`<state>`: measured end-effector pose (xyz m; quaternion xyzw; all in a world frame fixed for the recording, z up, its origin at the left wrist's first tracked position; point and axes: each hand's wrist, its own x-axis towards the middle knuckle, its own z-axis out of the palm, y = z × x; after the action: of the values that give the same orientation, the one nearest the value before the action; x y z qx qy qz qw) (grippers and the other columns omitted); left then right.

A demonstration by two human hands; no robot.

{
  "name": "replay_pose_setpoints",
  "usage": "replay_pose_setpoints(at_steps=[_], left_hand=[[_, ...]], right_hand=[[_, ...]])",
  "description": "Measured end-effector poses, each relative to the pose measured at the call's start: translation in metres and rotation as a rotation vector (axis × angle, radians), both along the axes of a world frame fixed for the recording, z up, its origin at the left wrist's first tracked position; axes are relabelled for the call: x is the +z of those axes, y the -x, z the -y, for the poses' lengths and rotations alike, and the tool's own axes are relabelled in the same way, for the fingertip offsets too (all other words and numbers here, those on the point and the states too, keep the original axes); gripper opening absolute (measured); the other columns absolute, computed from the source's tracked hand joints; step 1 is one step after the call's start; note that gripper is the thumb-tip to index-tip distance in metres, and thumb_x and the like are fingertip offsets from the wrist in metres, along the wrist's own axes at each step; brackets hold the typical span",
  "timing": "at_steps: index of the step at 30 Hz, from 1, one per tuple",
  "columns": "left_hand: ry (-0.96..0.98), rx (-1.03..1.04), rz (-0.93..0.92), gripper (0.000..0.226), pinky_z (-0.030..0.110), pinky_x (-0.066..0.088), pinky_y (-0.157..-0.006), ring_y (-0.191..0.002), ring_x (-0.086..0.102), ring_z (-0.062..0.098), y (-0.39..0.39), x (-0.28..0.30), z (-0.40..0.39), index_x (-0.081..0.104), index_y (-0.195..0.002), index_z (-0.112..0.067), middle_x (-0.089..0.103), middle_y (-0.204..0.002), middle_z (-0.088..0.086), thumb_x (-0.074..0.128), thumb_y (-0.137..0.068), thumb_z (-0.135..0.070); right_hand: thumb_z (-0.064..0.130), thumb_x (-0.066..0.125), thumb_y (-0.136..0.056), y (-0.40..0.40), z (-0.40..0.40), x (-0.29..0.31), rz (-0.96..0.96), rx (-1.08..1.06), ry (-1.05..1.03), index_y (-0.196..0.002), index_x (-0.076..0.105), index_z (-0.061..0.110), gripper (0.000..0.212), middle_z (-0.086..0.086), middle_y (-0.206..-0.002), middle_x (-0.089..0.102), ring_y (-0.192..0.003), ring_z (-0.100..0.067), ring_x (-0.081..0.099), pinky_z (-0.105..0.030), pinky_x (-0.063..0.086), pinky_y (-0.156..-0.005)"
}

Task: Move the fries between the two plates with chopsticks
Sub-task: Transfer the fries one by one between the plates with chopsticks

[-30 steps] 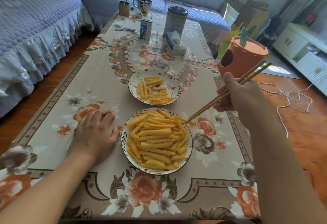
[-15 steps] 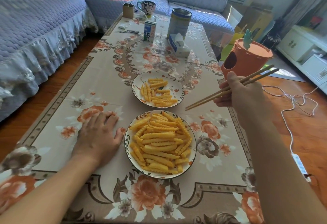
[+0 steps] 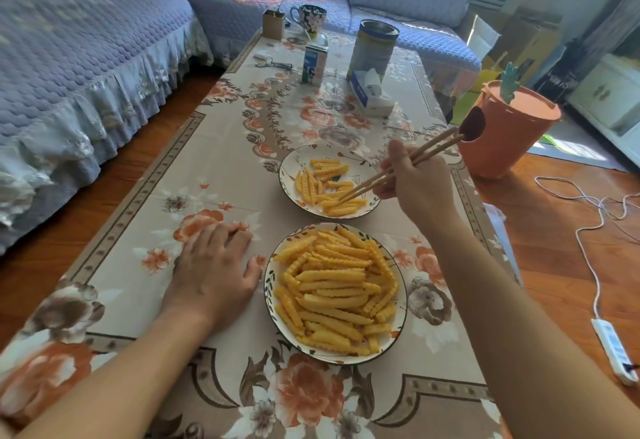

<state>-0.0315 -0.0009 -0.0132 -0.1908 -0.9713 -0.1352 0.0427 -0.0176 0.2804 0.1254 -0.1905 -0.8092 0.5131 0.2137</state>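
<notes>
A long counter (image 3: 214,161) under a floral cloth runs away from the viewer, with a blue quilted sofa (image 3: 86,57) along its left side and far end. On the floor to the right stands an orange bin (image 3: 502,140) with a green leaf handle, and a white power strip (image 3: 614,352) lies nearer on the wood boards.

The near plate (image 3: 268,286) sits in front of the person, heaped with crinkle-cut fries (image 3: 336,293). Just beyond it, the far plate (image 3: 287,168) holds a thinner scatter of fries (image 3: 325,185).

The left hand (image 3: 214,272) lies flat on the cloth just left of the near plate, fingers spread and straight, holding nothing. The right hand (image 3: 419,185) hovers at the right edge of the far plate, fingers curled round a pair of wooden chopsticks (image 3: 398,168) whose tips reach down among the fries on that plate; whether a fry is caught between the tips cannot be told.

At the far end stand a tall tin (image 3: 372,47), a tissue box (image 3: 369,95), a small milk carton (image 3: 313,64) and a patterned mug (image 3: 310,19).
</notes>
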Motion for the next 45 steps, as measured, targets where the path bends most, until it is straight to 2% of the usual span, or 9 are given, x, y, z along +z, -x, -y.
replay_pose_setpoints(at_steps=[4, 8, 13, 18, 25, 30, 35, 42, 45], left_hand=[[-0.003, 0.003, 0.002, 0.047, 0.047, 0.035, -0.111, -0.132, 0.041, 0.024, -0.001, -0.001, 0.001, 0.057, -0.126, -0.027, 0.052, -0.137, 0.001, 0.039, -0.090, -0.050], [-0.004, 0.008, 0.005, 0.048, 0.048, 0.035, -0.112, -0.132, 0.042, 0.025, -0.001, 0.000, 0.000, 0.057, -0.127, -0.027, 0.053, -0.137, 0.002, 0.038, -0.089, -0.050], [-0.001, 0.006, 0.014, 0.049, 0.049, 0.034, -0.114, -0.134, 0.041, 0.025, -0.002, 0.000, 0.000, 0.057, -0.128, -0.027, 0.052, -0.139, 0.002, 0.036, -0.090, -0.052], [-0.004, 0.007, 0.016, 0.050, 0.049, 0.033, -0.114, -0.134, 0.042, 0.026, -0.002, 0.001, 0.000, 0.058, -0.127, -0.026, 0.053, -0.138, 0.003, 0.037, -0.089, -0.050], [-0.005, 0.006, 0.004, 0.050, 0.049, 0.034, -0.113, -0.132, 0.042, 0.025, -0.003, 0.002, -0.001, 0.059, -0.126, -0.024, 0.054, -0.137, 0.003, 0.037, -0.089, -0.049], [0.001, 0.004, 0.000, 0.050, 0.048, 0.035, -0.112, -0.131, 0.043, 0.024, -0.003, 0.001, 0.000, 0.059, -0.126, -0.025, 0.055, -0.135, 0.002, 0.037, -0.089, -0.049], [0.001, 0.001, -0.007, 0.050, 0.048, 0.036, -0.110, -0.131, 0.043, 0.024, -0.002, 0.001, -0.001, 0.059, -0.126, -0.025, 0.054, -0.134, 0.001, 0.036, -0.089, -0.050], [0.011, -0.004, 0.003, 0.047, 0.047, 0.034, -0.112, -0.134, 0.041, 0.023, -0.001, -0.001, 0.001, 0.057, -0.128, -0.027, 0.052, -0.138, 0.000, 0.038, -0.091, -0.049], [0.004, -0.003, 0.007, 0.047, 0.047, 0.033, -0.114, -0.136, 0.040, 0.023, 0.000, -0.002, 0.001, 0.056, -0.129, -0.027, 0.051, -0.139, 0.000, 0.039, -0.092, -0.049]], right_hand=[[0.036, 0.053, -0.105, -0.014, -0.005, 0.019, -0.030, -0.033, 0.033, -0.080, 0.067, 0.004, 0.043, -0.018, -0.066, 0.070, -0.055, -0.030, 0.072, -0.039, 0.063, -0.056], [0.039, 0.052, -0.105, -0.037, -0.022, 0.038, 0.000, -0.110, 0.054, -0.082, 0.066, 0.001, 0.047, -0.011, -0.059, 0.068, -0.052, -0.027, 0.071, -0.034, 0.062, -0.052], [0.040, 0.049, -0.107, -0.059, -0.042, 0.037, 0.111, -0.237, 0.118, -0.086, 0.065, -0.005, 0.052, -0.020, -0.067, 0.069, -0.050, -0.026, 0.071, -0.034, 0.063, -0.051], [0.038, 0.052, -0.106, -0.067, -0.049, 0.028, 0.226, -0.206, 0.154, -0.090, 0.066, -0.008, 0.051, -0.023, -0.070, 0.070, -0.052, -0.029, 0.072, -0.034, 0.062, -0.051], [0.032, 0.053, -0.106, -0.058, -0.059, 0.039, 0.147, -0.285, 0.193, -0.086, 0.066, -0.003, 0.042, -0.018, -0.067, 0.066, -0.045, -0.020, 0.069, -0.028, 0.058, -0.045], [0.027, 0.056, -0.105, -0.029, -0.033, 0.022, 0.005, -0.116, 0.075, -0.085, 0.068, 0.000, 0.036, -0.015, -0.067, 0.069, -0.051, -0.024, 0.070, -0.034, 0.062, -0.053], [0.032, 0.058, -0.104, -0.002, -0.015, -0.002, 0.035, -0.019, -0.022, -0.086, 0.071, 0.002, 0.038, -0.018, -0.072, 0.072, -0.058, -0.030, 0.074, -0.040, 0.064, -0.059], [0.033, 0.055, -0.105, 0.007, -0.008, -0.002, 0.050, 0.021, -0.128, -0.086, 0.070, 0.002, 0.039, -0.012, -0.068, 0.071, -0.054, -0.023, 0.072, -0.031, 0.061, -0.053], [0.033, 0.056, -0.104, 0.010, -0.007, -0.003, 0.071, 0.044, -0.135, -0.086, 0.070, 0.002, 0.039, -0.015, -0.067, 0.071, -0.055, -0.025, 0.073, -0.035, 0.063, -0.056]])
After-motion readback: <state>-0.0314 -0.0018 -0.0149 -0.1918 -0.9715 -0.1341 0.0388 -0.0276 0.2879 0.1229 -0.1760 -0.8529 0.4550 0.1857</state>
